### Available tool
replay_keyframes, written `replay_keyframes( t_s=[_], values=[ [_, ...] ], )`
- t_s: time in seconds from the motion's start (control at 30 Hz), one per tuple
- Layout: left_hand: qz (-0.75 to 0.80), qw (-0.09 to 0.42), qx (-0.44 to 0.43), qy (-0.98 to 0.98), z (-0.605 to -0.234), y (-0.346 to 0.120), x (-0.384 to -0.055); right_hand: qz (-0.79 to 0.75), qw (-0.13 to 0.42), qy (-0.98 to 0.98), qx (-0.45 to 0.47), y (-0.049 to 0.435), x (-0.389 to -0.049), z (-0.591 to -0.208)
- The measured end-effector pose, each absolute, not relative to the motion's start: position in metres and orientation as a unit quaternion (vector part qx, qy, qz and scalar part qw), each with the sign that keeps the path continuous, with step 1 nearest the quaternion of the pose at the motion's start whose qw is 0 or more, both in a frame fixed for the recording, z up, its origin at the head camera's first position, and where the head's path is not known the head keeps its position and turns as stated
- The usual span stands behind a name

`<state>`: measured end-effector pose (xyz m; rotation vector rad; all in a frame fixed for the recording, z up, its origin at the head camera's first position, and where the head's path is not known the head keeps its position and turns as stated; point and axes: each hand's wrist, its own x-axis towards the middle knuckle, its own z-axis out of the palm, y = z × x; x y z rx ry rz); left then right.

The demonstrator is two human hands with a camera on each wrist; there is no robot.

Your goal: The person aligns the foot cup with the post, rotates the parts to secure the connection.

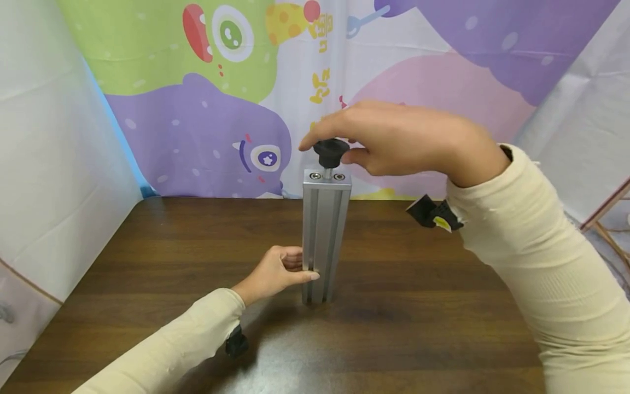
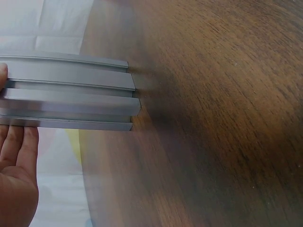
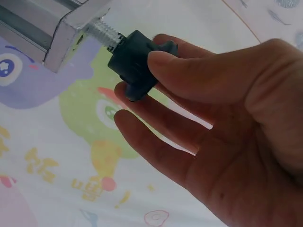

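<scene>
Hanging across the far side: one curtain (image 1: 187,137), printed with green, purple and pink cartoon creatures.

Table (image 1: 418,328), one, dark wood grain, reaching from the near edge of the view to the curtain.

Metal profile (image 1: 327,235), one, slotted lengthwise, roughly upright in the middle of the scene, upper end high, lower end at or just above the table; contact cannot be told.

Right hand (image 1: 398,134), at the profile's upper end, coming in from the right; pinching the knob between thumb and fingers, the other fingers spread free.

Left hand (image 1: 270,273), low on the profile's left side; gripping it, thumb across the near face, fingers behind.

End plate (image 1: 327,186), one, fitted over the profile's upper end; apparently complete.

Knob (image 1: 331,152), one, black, lobed, above the plate and apart from it.

Threaded shaft (image 3: 104,33), one, joining knob to plate; a good length of thread exposed. Judged as engaged but not run fully home; its depth inside is hidden.

Socket screws (image 1: 339,177), two, left and right of the shaft; seemingly seated.

Condition, as judged: plate and screws done; the gap under the knob is the one part unfinished, if the knob is meant to sit flush.
</scene>
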<state>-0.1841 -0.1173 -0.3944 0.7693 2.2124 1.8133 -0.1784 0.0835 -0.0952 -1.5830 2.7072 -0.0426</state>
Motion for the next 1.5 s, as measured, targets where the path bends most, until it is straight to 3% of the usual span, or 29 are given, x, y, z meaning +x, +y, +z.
replay_keyframes(
  t_s=[0.2,0.5,0.77,1.03,1.2,1.33,1.5],
  values=[
    [0.611,0.089,0.258,0.743,-0.393,-0.117,-0.184,-0.013,-0.034,0.893,-0.449,0.077,-0.178,-0.098],
    [0.613,0.089,0.258,0.741,-0.393,-0.116,-0.184,0.046,-0.12,0.973,-0.189,0.052,-0.163,-0.104],
    [0.612,0.088,0.26,0.742,-0.393,-0.117,-0.183,0.035,-0.152,0.975,-0.161,0.049,-0.164,-0.109],
    [0.617,0.089,0.258,0.738,-0.394,-0.117,-0.183,0.021,-0.142,0.969,-0.201,0.054,-0.165,-0.11],
    [0.618,0.092,0.257,0.737,-0.394,-0.117,-0.182,0.011,-0.046,0.958,-0.282,0.068,-0.167,-0.102],
    [0.619,0.093,0.256,0.737,-0.394,-0.116,-0.183,0.023,0.033,0.916,-0.399,0.082,-0.17,-0.096],
    [0.616,0.092,0.256,0.74,-0.394,-0.115,-0.183,0.003,0.03,0.864,-0.503,0.089,-0.175,-0.096]
  ],
)
